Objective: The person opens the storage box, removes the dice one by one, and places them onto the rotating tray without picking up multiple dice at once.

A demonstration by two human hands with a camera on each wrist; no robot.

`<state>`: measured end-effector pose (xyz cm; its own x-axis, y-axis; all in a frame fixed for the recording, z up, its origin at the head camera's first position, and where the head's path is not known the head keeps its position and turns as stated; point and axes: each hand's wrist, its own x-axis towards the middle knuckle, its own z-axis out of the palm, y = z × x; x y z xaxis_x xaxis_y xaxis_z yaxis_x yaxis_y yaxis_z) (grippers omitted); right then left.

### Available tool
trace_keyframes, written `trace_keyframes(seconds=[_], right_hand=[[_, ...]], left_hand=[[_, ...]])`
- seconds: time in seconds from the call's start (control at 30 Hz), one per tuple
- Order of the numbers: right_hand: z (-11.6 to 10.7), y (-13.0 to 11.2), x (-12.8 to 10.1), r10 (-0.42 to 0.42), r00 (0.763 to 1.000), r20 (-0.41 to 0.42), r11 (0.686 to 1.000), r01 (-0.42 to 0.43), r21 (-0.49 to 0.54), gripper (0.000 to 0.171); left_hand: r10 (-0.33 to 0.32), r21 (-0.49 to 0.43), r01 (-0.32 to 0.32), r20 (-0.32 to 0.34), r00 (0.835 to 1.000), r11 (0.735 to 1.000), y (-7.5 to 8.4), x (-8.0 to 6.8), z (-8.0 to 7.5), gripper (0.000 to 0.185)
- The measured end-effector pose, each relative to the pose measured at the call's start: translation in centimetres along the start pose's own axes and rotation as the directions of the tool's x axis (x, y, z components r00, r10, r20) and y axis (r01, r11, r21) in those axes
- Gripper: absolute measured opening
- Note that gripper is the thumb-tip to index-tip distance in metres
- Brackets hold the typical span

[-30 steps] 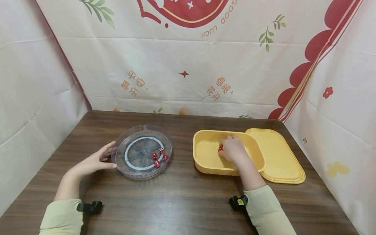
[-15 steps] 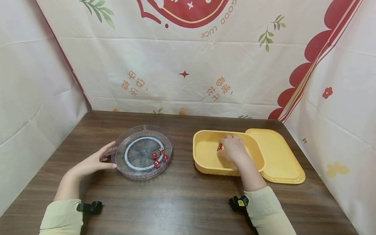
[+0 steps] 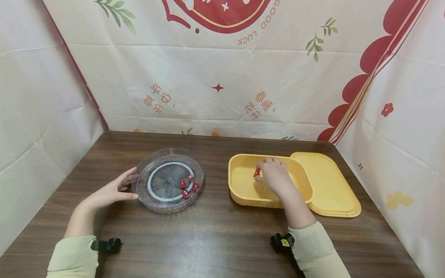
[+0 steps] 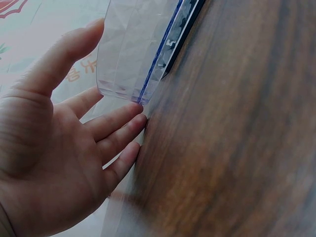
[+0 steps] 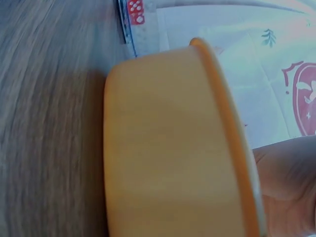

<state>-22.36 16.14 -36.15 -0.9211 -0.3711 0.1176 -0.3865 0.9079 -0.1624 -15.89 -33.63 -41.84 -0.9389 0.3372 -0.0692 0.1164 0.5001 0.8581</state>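
My left hand (image 3: 106,191) rests at the left side of a round clear plastic dish (image 3: 142,195). In the left wrist view its thumb and fingers are extended and spread, with fingertips right at the wall of the dish. Several red dice with white dots, one of them a die (image 3: 185,194) near the front, lie in the right part of the dish. My right hand (image 3: 276,175) reaches into a yellow rectangular container (image 3: 240,170). Between its thumb and fingers it pinches a red die (image 3: 256,174). In the right wrist view the container's wall (image 5: 168,148) hides the fingers.
A yellow lid (image 3: 332,185) lies flat to the right of the container, partly under its edge. Both stand on a dark wooden table (image 3: 208,239). A printed white cloth (image 3: 215,65) hangs behind the table and along its sides.
My right hand has moved slightly to the left inside the container, and the red die has gone with it. The left hand and the clear dish have stayed in place.
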Motion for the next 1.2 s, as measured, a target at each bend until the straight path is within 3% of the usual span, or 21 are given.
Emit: trace_keyframes(seconds=[0.87,1.2], right_hand=[[-1.6,-4.9,0.1,-0.120,0.990,-0.069,0.993,0.120,-0.003,0.012],[-1.6,-6.6,1.0,-0.150,0.987,-0.048,0.989,0.150,-0.017,0.010]], left_hand=[[-0.020,0.008,0.020,-0.004,1.000,1.000,0.0,-0.1,0.0,0.093],[-0.021,0.014,0.021,-0.003,1.000,1.000,0.3,0.0,0.0,0.093]])
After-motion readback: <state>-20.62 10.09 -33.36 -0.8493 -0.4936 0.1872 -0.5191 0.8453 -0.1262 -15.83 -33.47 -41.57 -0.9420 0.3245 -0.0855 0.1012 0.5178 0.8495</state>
